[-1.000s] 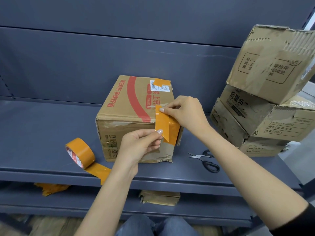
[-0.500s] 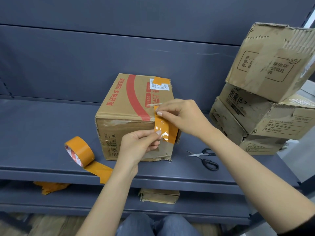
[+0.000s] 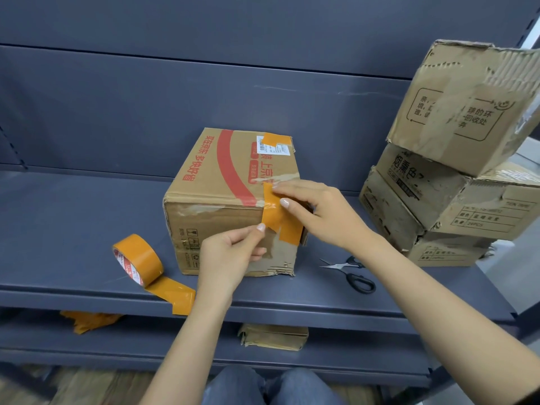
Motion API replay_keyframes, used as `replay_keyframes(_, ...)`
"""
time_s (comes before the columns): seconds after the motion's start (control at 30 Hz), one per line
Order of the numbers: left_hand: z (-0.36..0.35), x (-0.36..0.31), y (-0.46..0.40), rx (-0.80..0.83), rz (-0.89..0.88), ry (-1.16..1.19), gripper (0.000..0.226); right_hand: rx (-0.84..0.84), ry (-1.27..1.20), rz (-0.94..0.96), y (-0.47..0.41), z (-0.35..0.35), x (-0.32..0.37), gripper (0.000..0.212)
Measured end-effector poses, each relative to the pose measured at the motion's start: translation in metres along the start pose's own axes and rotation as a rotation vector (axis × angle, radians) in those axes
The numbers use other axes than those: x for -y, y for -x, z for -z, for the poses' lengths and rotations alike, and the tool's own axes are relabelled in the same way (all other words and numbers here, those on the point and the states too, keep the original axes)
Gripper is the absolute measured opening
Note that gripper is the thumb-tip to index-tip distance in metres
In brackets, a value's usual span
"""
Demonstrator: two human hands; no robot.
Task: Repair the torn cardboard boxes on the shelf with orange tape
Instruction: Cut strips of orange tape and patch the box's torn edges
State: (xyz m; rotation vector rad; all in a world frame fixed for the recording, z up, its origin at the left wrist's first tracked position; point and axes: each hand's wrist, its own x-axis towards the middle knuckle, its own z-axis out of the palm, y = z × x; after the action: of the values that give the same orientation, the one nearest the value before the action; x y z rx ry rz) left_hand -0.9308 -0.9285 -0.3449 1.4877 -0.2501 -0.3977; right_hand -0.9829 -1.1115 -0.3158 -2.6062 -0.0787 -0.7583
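A torn cardboard box point(image 3: 222, 176) with red print stands mid-shelf. An orange tape strip point(image 3: 280, 220) runs from its top over the front edge near the right corner. My right hand point(image 3: 318, 211) presses the strip's upper part onto the box with straight fingers. My left hand point(image 3: 233, 252) pinches the strip's lower end against the front face. Another orange patch point(image 3: 276, 140) sits on the box's top by a white label. The orange tape roll point(image 3: 137, 258) lies left of the box with a loose tail.
Black-handled scissors point(image 3: 350, 273) lie on the grey shelf point(image 3: 73, 229) right of the box. Three worn boxes point(image 3: 455, 182) are stacked at the right. Crumpled orange tape point(image 3: 87, 320) and a flat cardboard piece point(image 3: 274, 336) lie on the lower shelf.
The strip, first held off the box, has been laid down over the top edge. My right hand slid along it, flattening it. My left hand stayed at the lower end.
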Motion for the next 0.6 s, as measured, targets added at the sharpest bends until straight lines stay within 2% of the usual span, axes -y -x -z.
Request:
replay_keyframes(0.1, 0.013, -0.002, 0.002, -0.079, -0.134, -0.131, 0.016, -0.033, -0.022, -0.016, 0.002, -0.002, 0.001, 0.033)
replay_keyframes(0.23, 0.021, -0.021, -0.005, -0.178, -0.572, -0.392, 0.011, -0.039, -0.063, -0.027, -0.002, -0.004, 0.003, 0.028)
replay_keyframes(0.33, 0.014, -0.035, -0.028, -0.053, -0.884, -0.663, 0.018, -0.044, -0.072, -0.032, -0.007, -0.006, 0.004, 0.027)
replay_keyframes(0.43, 0.005, -0.042, -0.048, 0.131, -0.982, -0.845, 0.018, -0.051, -0.052, 0.023, -0.009, -0.006, 0.001, 0.025)
replay_keyframes(0.6, 0.012, -0.036, -0.062, 0.233, -0.99, -0.796, 0.02, -0.058, -0.02, 0.103, -0.005, -0.008, -0.006, 0.025)
